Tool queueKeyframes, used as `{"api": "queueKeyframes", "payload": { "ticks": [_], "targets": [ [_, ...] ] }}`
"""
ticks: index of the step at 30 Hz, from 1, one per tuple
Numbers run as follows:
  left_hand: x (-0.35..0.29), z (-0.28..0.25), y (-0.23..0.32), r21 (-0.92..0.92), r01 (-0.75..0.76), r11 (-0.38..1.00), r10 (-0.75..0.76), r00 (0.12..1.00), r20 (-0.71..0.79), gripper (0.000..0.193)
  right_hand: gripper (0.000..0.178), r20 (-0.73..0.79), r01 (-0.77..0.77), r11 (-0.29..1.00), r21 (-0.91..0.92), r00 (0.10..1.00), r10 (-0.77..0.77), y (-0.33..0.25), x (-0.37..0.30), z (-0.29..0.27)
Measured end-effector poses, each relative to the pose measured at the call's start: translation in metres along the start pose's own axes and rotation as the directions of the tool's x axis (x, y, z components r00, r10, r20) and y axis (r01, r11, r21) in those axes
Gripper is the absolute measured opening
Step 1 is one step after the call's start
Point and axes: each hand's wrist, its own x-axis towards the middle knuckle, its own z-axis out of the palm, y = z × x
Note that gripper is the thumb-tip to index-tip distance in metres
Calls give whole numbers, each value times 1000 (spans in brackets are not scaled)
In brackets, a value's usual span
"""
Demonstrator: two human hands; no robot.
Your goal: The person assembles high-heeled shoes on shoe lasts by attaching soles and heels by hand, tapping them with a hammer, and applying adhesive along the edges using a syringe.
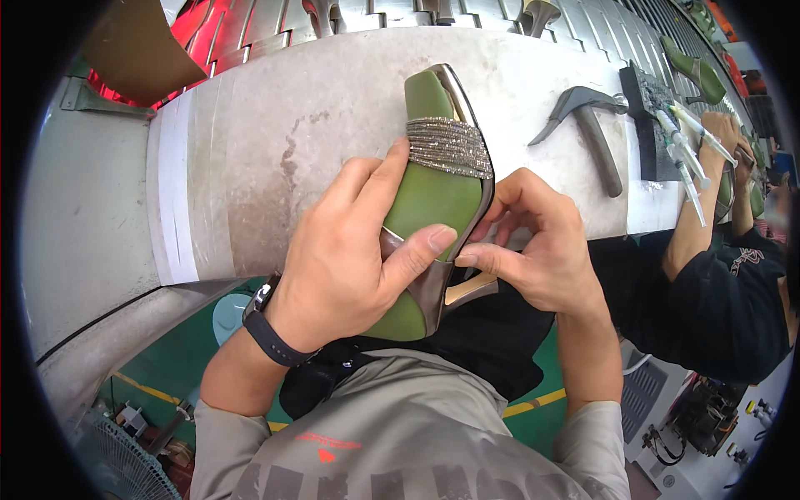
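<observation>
A high-heeled sandal (450,148) sits on a green shoe last (431,200), its toe pointing away from me over the worktable. A glittering band crosses its front, and its back part and slim heel (469,289) are bronze-coloured. My left hand (346,242) wraps over the sandal from the left, thumb across the last and fingers along the near side of the band. At the sandal's right edge, by the sole and heel, my right hand (533,246) pinches with thumb and bent forefinger. Its other fingers curl inward and are partly hidden.
On the pale worktable (250,158) to the right lies a hammer (590,129). Beyond it, several syringe-like tubes (683,150) rest by a dark block (646,125). A co-worker's arm (700,192) reaches in there. More shoes stand on the metal conveyor (400,12) behind.
</observation>
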Motion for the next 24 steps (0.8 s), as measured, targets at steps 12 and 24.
{"api": "queueKeyframes", "payload": {
  "ticks": [12,24],
  "targets": [
    [-4,0,-6,65,-71,995,73,997,-25,72,25,113,-141,954,265,987,115,6,6,-12],
    [-2,-1,-3,82,-69,994,69,998,2,74,15,160,-214,851,480,975,155,9,27,-24]
  ]
}}
